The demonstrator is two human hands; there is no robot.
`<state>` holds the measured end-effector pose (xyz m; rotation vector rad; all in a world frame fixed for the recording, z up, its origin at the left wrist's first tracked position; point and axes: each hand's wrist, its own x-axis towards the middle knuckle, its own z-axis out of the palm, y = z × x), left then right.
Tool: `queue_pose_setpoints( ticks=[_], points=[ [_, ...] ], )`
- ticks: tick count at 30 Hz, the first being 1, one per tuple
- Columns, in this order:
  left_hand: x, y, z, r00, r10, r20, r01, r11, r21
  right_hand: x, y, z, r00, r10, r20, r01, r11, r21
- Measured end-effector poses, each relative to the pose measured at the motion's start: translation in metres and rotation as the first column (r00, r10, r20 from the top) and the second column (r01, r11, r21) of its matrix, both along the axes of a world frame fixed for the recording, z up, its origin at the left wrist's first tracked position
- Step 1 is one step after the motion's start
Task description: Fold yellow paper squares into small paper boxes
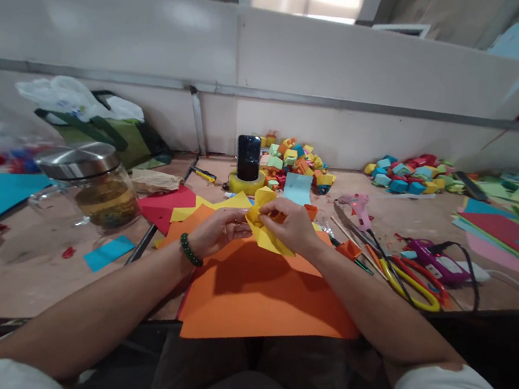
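Both my hands hold a folded piece of yellow paper above the orange sheets. My left hand, with a green bead bracelet at its wrist, grips the paper's left side with the fingertips. On the other side my right hand pinches the top of the fold between thumb and fingers. Flaps of the paper stick out above and below the fingers. Beneath lies orange paper, with yellow sheets and a red sheet partly under it.
A phone stands in a tape roll. Behind are piles of small paper cubes. To the right lie a pink glue gun, scissors and a purple device. A glass jug stands left.
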<state>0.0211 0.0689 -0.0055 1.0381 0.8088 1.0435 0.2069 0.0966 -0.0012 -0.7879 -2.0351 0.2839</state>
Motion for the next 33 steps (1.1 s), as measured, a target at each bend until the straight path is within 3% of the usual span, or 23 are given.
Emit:
queue_pose_setpoints(
  ticks=[8,14,19,24,28,33],
  points=[
    [0.003,0.000,0.000,0.999,-0.018,-0.049,0.022,0.996,0.085,0.000,-0.003,0.004,1.000,-0.005,-0.028,0.005,1.000,-0.031],
    [0.004,-0.001,-0.005,0.973,0.139,-0.184,-0.110,0.981,0.162,-0.001,-0.005,0.005,0.997,-0.073,-0.007,0.073,0.997,-0.033],
    [0.004,-0.003,-0.005,0.944,0.186,-0.274,-0.109,0.955,0.275,-0.001,0.002,-0.001,0.997,-0.067,-0.031,0.067,0.998,-0.014],
    [0.003,-0.003,-0.003,0.931,0.206,-0.301,-0.117,0.950,0.290,0.000,0.003,-0.002,0.999,-0.032,-0.030,0.033,0.999,0.043],
    [0.003,-0.004,-0.004,0.918,0.239,-0.317,-0.151,0.948,0.279,0.000,0.002,-0.001,0.999,-0.042,0.023,0.040,0.997,0.060],
    [0.005,-0.004,-0.003,0.922,0.214,-0.323,-0.077,0.918,0.389,0.002,-0.002,0.001,0.989,-0.083,0.123,0.082,0.997,0.013]
  ],
)
